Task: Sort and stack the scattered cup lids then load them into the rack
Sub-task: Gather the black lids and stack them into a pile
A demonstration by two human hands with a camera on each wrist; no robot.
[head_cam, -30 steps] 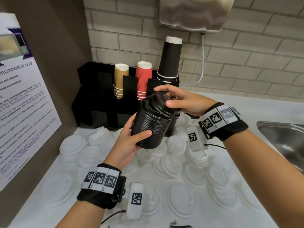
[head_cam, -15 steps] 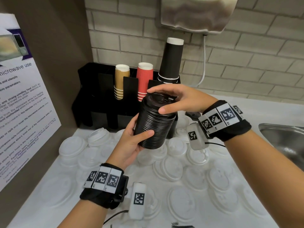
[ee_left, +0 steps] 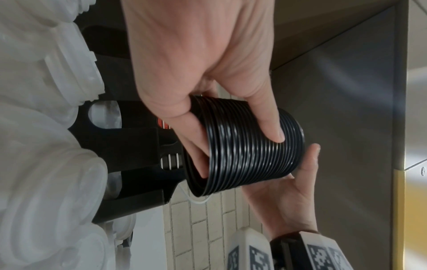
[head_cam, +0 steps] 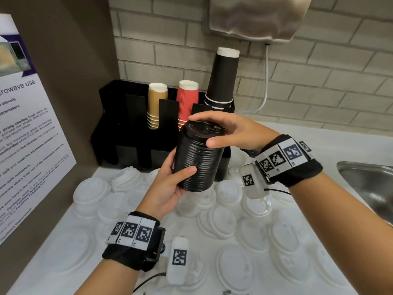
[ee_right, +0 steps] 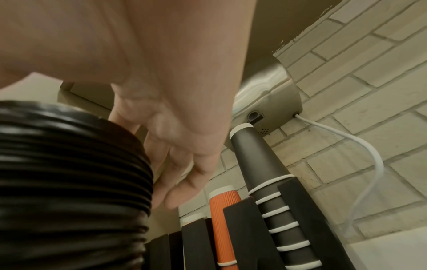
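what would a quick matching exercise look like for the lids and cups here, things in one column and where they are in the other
Things:
1. stack of black lids
2. white lids
3. red cups
4. tall black cups

Places:
A. scattered flat on the counter
B. rightmost slot of the black rack
C. held between the left hand and the right hand
D. rack slot between the tan cups and the black ones

Pairs: 1-C, 2-A, 3-D, 4-B
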